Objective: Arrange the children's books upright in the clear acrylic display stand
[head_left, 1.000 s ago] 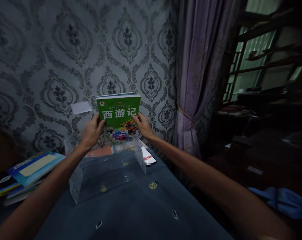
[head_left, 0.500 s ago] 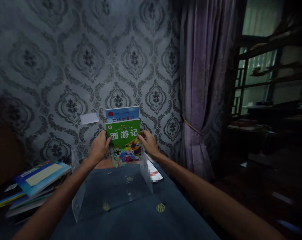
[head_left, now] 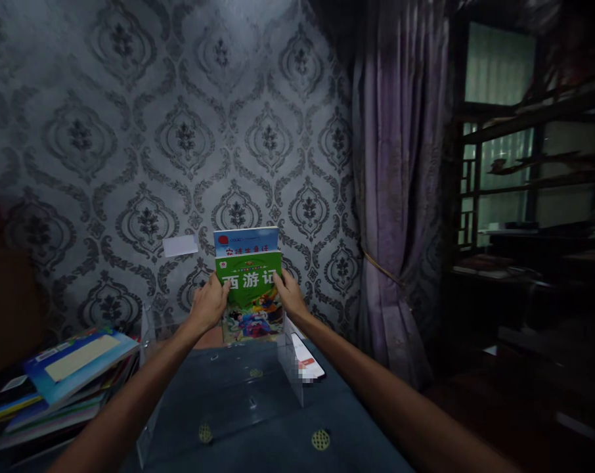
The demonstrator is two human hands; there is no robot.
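Note:
A green-topped picture book [head_left: 248,299] stands upright at the back of the table, its cover facing me. My left hand [head_left: 207,303] grips its left edge, thumb on the front. On the opposite edge my right hand [head_left: 291,293] holds it the same way, fingers behind the cover. Directly behind rises a blue book [head_left: 245,240], only its top part showing. Both stand at the back of a clear acrylic stand, whose right side panel [head_left: 290,368] and left side panel [head_left: 147,341] reach toward me.
A pile of books [head_left: 75,368] lies at the left. Beyond the right panel rests a phone [head_left: 307,360] with a lit screen. The dark blue tablecloth [head_left: 258,447] runs to the patterned wall [head_left: 228,138]. A purple curtain [head_left: 400,164] hangs at the right.
The view has tilted upward slightly, so the table items appear lower. Both hands keep hold of the green book, their fingers shifting slightly along its edges.

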